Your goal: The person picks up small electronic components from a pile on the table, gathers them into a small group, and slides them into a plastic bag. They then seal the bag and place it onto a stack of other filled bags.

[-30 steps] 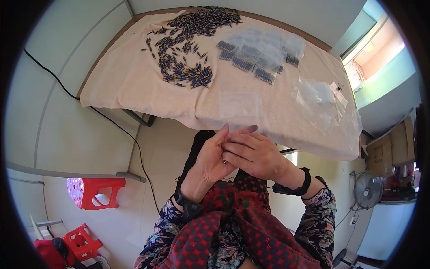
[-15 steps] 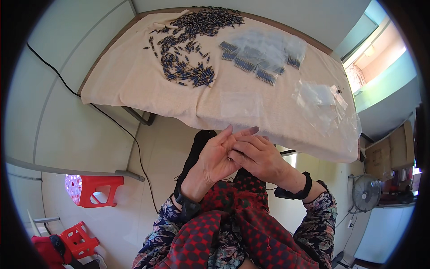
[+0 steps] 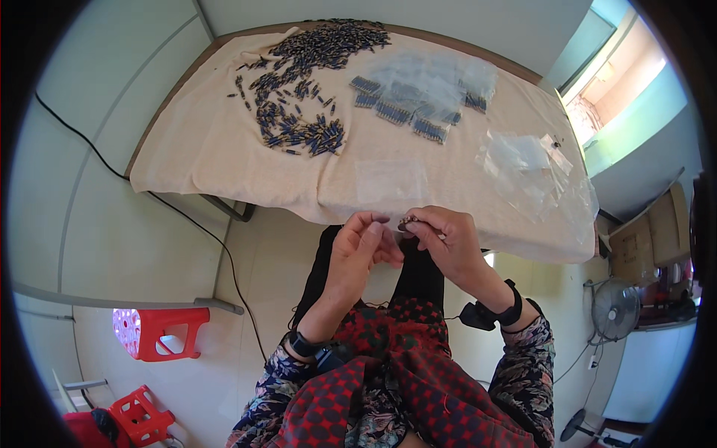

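Pinched in the fingers of my right hand [image 3: 450, 240] is a small bunch of plug-like pieces [image 3: 406, 221] with gold-coloured ends, at the near edge of the table. Fingers hide most of the bunch. Just left of it, my left hand [image 3: 357, 252] is open, its fingers loosely curled and apart, with nothing visible in them. On the cloth beyond my hands lies a flat clear plastic bag [image 3: 391, 180]. A loose heap of dark-blue and gold plug-like pieces [image 3: 302, 133] spreads from there to the far left.
Filled clear bags [image 3: 394, 112] hold rows of the blue pieces, with more clear bags [image 3: 426, 77] over them. Other loose bags [image 3: 523, 168] lie at the right. A cream cloth [image 3: 202, 142] covers the table. Red stools [image 3: 168, 334] stand left, a fan [image 3: 616, 309] right.
My hands have come apart from each other. The bunch of plug-like pieces now shows in my right fingertips, and my left hand has drawn back to the left.
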Demonstrator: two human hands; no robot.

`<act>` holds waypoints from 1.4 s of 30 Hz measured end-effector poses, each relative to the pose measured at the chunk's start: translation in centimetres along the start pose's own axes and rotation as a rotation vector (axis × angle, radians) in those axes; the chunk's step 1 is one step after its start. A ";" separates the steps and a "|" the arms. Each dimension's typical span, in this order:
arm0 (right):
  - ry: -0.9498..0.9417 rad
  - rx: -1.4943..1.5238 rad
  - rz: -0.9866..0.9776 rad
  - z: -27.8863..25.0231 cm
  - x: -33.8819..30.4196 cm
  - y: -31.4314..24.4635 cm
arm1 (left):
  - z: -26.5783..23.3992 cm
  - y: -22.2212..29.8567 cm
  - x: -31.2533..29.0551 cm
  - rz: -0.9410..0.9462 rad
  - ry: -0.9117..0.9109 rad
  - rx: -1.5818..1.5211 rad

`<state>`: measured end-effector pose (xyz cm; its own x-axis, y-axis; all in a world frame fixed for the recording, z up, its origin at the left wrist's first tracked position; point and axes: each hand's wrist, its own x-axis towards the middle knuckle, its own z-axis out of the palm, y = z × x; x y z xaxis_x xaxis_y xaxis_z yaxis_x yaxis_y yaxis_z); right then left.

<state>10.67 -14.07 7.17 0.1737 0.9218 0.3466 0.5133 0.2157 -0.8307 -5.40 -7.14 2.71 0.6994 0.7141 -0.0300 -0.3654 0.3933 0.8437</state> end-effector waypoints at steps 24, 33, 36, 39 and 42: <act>-0.381 0.320 0.446 -0.7 0.6 0.1 | -0.4 1.1 0.4 0.185 -0.202 0.444; -0.398 0.406 0.457 -0.2 0.4 -0.5 | 0.3 2.4 -0.2 0.140 -0.137 0.499; -0.428 0.392 0.434 -0.2 0.3 -0.5 | 0.1 2.3 -0.3 0.143 -0.145 0.500; -0.456 0.376 0.433 -0.2 0.3 -1.1 | 0.0 2.0 -0.3 0.144 -0.141 0.535; -0.470 0.236 0.364 0.1 -0.1 -0.5 | 0.2 1.8 -0.3 0.141 -0.126 0.539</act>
<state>10.33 -14.20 7.51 -0.1124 0.9808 -0.1595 0.2827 -0.1223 -0.9514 -6.18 -6.77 4.35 0.7465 0.6507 0.1391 -0.1188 -0.0754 0.9901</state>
